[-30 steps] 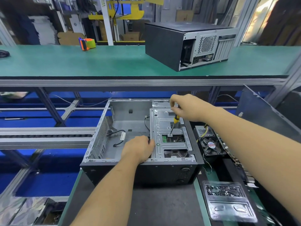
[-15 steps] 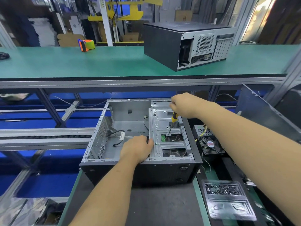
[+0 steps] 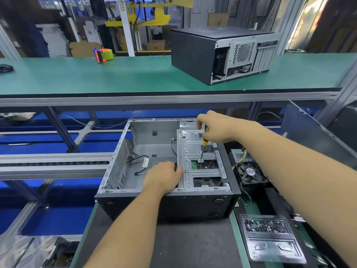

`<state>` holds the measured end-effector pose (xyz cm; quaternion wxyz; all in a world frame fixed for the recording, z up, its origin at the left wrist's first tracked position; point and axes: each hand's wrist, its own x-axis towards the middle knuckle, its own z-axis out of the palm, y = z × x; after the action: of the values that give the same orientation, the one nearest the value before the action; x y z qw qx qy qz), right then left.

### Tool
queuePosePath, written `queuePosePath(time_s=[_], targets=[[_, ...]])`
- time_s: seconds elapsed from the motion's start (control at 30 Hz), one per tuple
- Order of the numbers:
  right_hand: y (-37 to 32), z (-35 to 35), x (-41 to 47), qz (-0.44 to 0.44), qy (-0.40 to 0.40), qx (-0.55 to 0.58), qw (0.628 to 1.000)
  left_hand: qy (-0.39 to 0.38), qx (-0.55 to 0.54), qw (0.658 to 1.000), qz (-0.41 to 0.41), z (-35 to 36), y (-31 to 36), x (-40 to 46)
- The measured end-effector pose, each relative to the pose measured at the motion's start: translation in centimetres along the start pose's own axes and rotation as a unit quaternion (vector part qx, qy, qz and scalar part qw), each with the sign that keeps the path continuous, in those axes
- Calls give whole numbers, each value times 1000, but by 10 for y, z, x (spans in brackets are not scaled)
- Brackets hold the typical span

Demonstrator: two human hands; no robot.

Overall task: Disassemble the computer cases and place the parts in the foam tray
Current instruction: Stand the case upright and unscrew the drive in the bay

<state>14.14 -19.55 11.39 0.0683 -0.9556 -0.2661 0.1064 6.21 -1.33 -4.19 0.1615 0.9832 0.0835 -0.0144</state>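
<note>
Nearest the camera, a clear plastic tray (image 3: 270, 241) with small dark screws in its far pocket lies on the bench edge at the right; no foam tray can be made out. Just beyond, the open computer case (image 3: 166, 205) sits on its side on the dark mat, and the left hand (image 3: 164, 177) rests on the edge of the metal drive cage (image 3: 201, 163), fingers curled over it to steady the case. Farther in, the right hand (image 3: 214, 128) pinches the yellow-and-black screwdriver (image 3: 203, 146), its tip set on a screw at a small tab over the cage opening. The step in hand appears to be loosening a cage or drive screw; next the screw likely needs backing out and lifting clear without dropping into the case. A loose fan (image 3: 249, 172) lies beside the case at right. On the far green shelf a second closed case (image 3: 195, 55) waits. Compared with a second ago, both hands keep their places; the view only shifts slightly.
</note>
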Motion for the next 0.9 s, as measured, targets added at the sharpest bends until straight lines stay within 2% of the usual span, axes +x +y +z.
queuePosePath(time_s=[0.1, 0.17, 0.37, 0.5, 0.7, 0.77, 0.9], targets=[[1, 1, 2, 63, 26, -50, 996, 1, -1, 1000, 0, 0, -1, -1], [3, 2, 2, 72, 38, -78, 994, 2, -3, 1000, -1, 0, 0, -1], [0, 1, 1, 29, 41, -63, 997, 5, -5, 1000, -1, -1, 0, -1], [-1, -3, -2, -8, 15, -29, 999, 4, -6, 1000, -1, -1, 0, -2], [-4, -1, -2, -8, -1, 12, 1000, 4, -6, 1000, -3, 0, 0, -1], [-7, 1, -1, 23, 5, -16, 1000, 4, -7, 1000, -3, 0, 0, -1], [-11, 0, -2, 87, 32, -152, 984, 3, -9, 1000, -3, 0, -1, -1]])
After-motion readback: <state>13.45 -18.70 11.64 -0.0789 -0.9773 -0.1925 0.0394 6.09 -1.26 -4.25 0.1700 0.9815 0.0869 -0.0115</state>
